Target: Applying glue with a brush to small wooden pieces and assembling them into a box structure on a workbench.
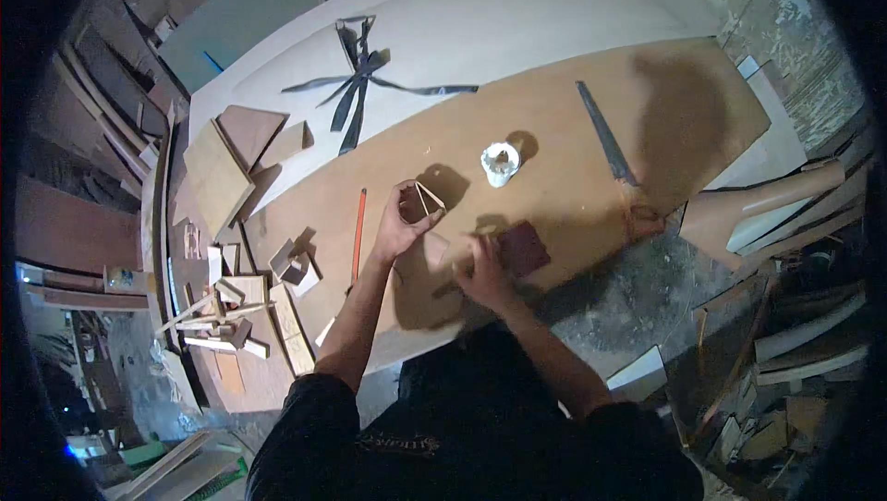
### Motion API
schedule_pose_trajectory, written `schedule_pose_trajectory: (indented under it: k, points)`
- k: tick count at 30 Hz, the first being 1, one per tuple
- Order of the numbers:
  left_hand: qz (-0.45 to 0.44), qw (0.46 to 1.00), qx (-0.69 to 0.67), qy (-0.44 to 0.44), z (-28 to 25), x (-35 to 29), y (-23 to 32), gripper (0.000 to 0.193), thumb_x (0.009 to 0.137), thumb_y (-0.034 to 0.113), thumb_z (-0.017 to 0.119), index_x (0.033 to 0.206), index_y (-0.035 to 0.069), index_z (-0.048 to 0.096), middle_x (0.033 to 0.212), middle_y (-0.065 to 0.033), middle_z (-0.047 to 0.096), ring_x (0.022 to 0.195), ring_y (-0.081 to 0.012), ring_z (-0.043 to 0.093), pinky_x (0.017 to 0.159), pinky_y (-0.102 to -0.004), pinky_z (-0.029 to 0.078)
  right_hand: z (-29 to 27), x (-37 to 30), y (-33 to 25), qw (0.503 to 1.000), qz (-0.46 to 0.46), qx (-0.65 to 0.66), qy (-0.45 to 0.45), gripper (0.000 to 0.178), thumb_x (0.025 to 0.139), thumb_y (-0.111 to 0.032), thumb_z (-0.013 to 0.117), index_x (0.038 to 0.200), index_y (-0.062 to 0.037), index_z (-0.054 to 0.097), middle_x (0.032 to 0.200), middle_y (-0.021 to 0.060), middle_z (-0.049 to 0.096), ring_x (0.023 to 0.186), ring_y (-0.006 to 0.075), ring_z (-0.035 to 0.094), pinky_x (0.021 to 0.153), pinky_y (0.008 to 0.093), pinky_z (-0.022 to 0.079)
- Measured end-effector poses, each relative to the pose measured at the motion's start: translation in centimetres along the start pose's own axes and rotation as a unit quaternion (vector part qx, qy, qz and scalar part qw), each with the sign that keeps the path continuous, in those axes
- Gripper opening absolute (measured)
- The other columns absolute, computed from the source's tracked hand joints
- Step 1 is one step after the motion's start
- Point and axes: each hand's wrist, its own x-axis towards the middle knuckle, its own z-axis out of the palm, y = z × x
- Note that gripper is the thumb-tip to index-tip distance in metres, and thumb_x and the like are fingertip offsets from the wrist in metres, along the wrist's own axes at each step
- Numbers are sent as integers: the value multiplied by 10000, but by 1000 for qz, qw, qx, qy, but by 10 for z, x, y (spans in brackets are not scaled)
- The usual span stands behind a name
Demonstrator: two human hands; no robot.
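Note:
My left hand (399, 226) is closed around a small wooden frame (428, 201) with thin, pale edges, held above the brown board. To its right, my right hand (481, 272) has curled fingers; whatever lies in them, if anything, is too small or hidden to make out. Right beside that hand lies a dark red square that looks like sandpaper (524, 250). Beyond both hands stands a white cup (500, 163) with whitish stuff around its rim. A thin orange-red stick (358, 235) rests on the board, left of my left forearm.
A handsaw (605, 136) lies at the right of the brown board (545, 113). Black straps (360, 85) spread across the far white sheet (517, 2). Wood offcuts (231, 311) pile up at the left, with flat panels (218, 177) behind. Curved boards (785, 196) stand off the right edge.

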Motion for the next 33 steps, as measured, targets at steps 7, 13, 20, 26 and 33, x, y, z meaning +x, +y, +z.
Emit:
schedule_pose_trajectory:
  k: [7,13,20,26,33]
  points:
    - [-1,1000,-3,-4,7,-119,-8,736,719,142,873,1325,32,469,1237,-145,580,1178,-233,572,1030,-368,451,6,-13,1,990,-95,84,-69,577,811,-114,716,1341,-10,515,1259,211,569,1193,380,547,1032,447,439]
    - [14,999,43,8,21,-180,-14,720,724,130,861,1324,26,477,1229,-154,596,1176,-250,590,1024,-373,467,7,-51,-5,982,-131,76,-116,402,864,-96,666,1249,4,610,1173,192,625,1095,370,587,951,425,472]
    - [4,996,91,14,23,-193,4,740,728,135,861,1355,36,480,1246,-158,615,1168,-260,609,1024,-377,475,-1,-57,-12,976,-142,63,-151,359,887,-98,632,1233,-2,622,1123,179,638,1024,366,610,907,427,479]
    - [-20,996,59,-58,11,-190,9,745,730,112,848,1378,50,485,1277,-166,613,1174,-276,613,1031,-384,477,-7,-56,-8,971,-166,75,-158,315,881,-109,639,1184,-21,648,1021,182,637,935,369,617,815,424,503]
    - [31,988,137,-59,2,-184,3,769,723,131,851,1395,57,484,1301,-162,605,1203,-291,596,1050,-385,463,-6,-49,-5,966,-188,59,-171,245,877,-106,645,1101,-7,654,954,175,620,903,371,603,789,439,496]
